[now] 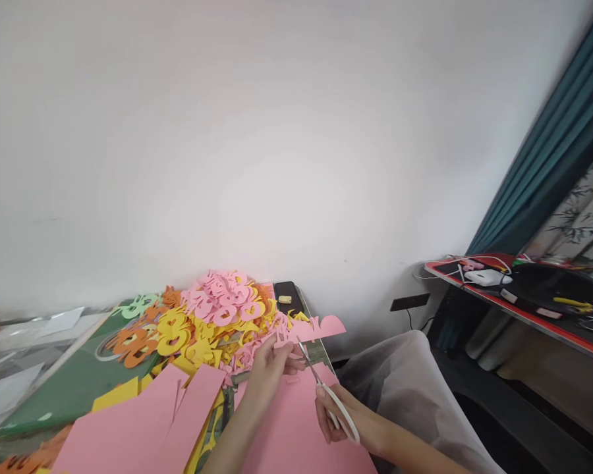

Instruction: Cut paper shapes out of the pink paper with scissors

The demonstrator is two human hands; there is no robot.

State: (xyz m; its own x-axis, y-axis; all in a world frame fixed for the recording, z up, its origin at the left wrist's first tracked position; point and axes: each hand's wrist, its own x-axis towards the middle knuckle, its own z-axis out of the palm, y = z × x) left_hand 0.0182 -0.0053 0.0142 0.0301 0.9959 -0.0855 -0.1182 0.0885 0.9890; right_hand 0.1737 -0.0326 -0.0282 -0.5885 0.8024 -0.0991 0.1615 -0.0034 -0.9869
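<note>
My left hand [269,365] pinches a pink paper piece [310,329] and holds it up over the table's near right corner. My right hand [343,415] is closed on white-handled scissors [321,385], whose blades point up and left at the pink piece's lower edge. Under both hands lies a large pink paper sheet [296,434]. Behind them sits a heap of cut-out paper numbers [212,316] in pink, yellow, orange and light green.
A green table mat [79,388] carries more pink sheets [133,428] and yellow sheets at the front left. A black phone [289,296] lies by the wall. A red-edged side desk [528,296] with cables and tools stands at right, beside a teal curtain [558,145].
</note>
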